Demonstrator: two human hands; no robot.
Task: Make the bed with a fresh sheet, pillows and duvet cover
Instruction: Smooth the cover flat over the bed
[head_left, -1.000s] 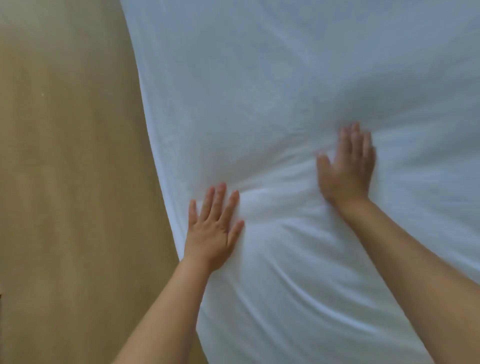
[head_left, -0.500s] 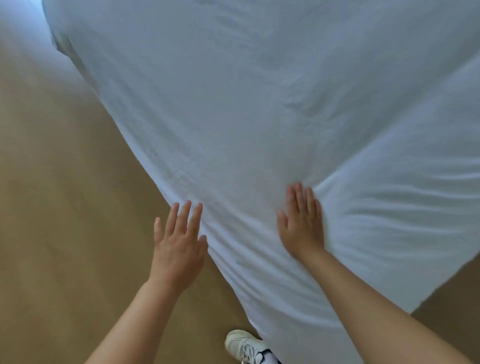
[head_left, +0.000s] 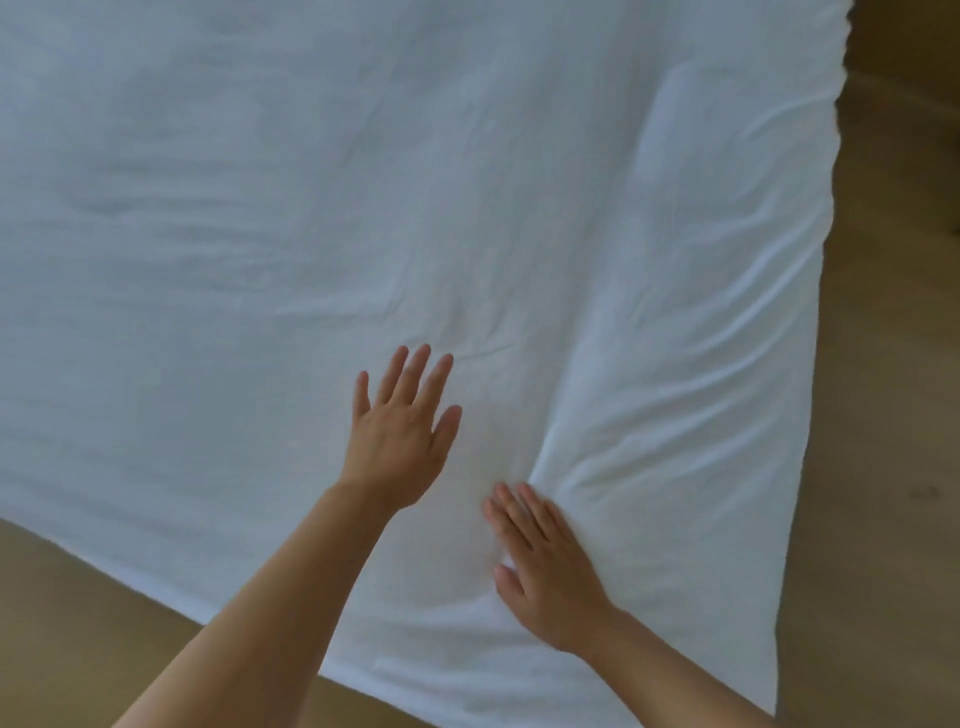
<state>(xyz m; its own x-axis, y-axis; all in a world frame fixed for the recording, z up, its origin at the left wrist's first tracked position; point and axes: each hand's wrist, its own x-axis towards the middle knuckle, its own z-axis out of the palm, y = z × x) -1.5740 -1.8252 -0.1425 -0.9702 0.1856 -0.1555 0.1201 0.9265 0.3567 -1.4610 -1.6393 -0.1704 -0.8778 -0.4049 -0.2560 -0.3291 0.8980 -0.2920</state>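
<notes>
- Across most of the view, a white sheet (head_left: 467, 182) lies spread, bordered by tan floor (head_left: 883, 467).
- Over it, the left hand (head_left: 400, 431) is splayed flat; contact unclear.
- Beside bunched wrinkles, the right hand (head_left: 545, 566) presses flat on it, gripping nothing.

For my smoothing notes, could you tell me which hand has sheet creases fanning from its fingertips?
The right hand, lower in the view; the left hand is spread over a smoother stretch of the white sheet.

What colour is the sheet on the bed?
The sheet is plain white with no pattern, seen in the head view.
</notes>
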